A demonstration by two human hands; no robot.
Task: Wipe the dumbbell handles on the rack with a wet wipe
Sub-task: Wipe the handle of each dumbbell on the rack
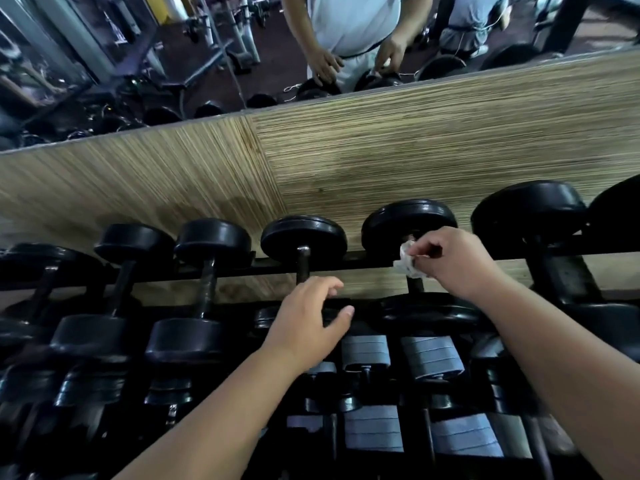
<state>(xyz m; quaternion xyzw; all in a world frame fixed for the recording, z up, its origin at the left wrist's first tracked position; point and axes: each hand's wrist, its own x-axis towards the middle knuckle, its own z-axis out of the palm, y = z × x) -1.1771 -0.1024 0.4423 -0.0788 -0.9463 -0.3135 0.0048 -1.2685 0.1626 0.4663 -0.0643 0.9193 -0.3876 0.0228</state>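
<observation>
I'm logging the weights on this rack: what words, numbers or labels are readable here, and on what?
No text can be read in this view.
Black dumbbell heads: no numbers show.
Grey banded weights: stripes only, no marks.
Wet wipe pinched in the right hand: faint pattern, too blurred to read.
Mirror: nothing legible.

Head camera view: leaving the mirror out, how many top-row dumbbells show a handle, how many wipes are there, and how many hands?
Top-row dumbbells with a handle showing: 6
White wet wipe: 1
Hands: 2, the left hand and the right hand
Total: 9
One more dumbbell may be cut off at the right edge.
</observation>
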